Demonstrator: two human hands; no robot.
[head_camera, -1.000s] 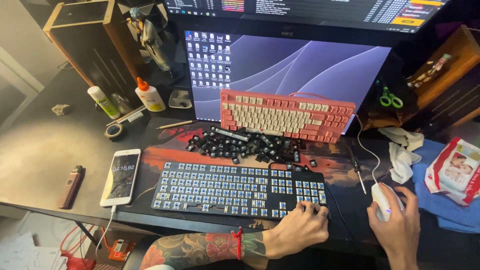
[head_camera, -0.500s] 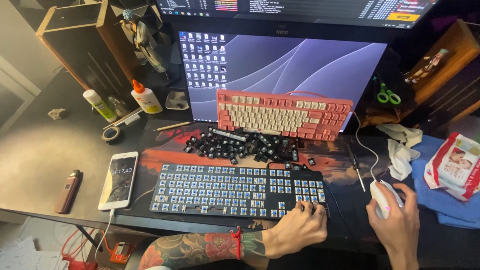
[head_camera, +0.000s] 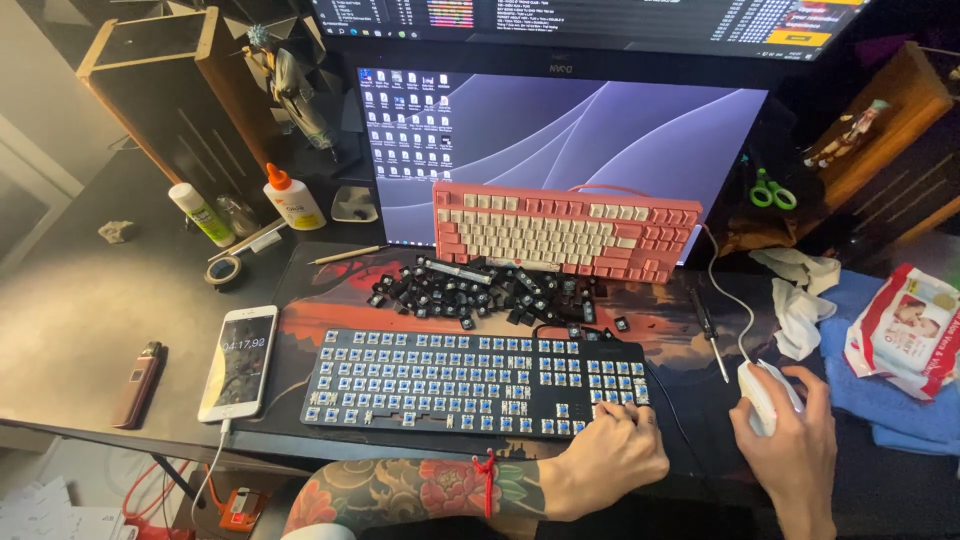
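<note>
The left hand (head_camera: 605, 455) rested with curled fingers on the lower right corner of the black keyboard (head_camera: 470, 380), stripped of caps to bare blue switches; its grip held nothing. At three o'clock, the right hand (head_camera: 790, 435) cupped the white mouse (head_camera: 765, 395). At twelve o'clock lay loose black keycaps (head_camera: 480, 290), with a pink keyboard (head_camera: 565, 228) beyond.

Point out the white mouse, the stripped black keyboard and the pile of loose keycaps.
white mouse (head_camera: 762, 392), head view, its front top.
stripped black keyboard (head_camera: 440, 375), head view, middle switch rows.
pile of loose keycaps (head_camera: 480, 290), head view, heap centre.
</note>
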